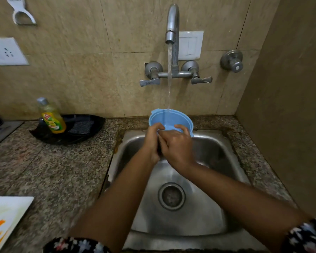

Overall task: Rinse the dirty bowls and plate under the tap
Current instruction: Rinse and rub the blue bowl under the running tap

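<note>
Gripping the blue bowl [169, 119] by its near rim with both left hand [152, 141] and right hand [178, 146], above the sink [204, 223] back edge, under running tap [172, 24] water.

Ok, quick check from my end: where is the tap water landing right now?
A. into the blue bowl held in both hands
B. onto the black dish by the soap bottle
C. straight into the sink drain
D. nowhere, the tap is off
A: the stream from the tap falls onto the far rim of the blue bowl, which the left hand and right hand hold above the sink.
</note>
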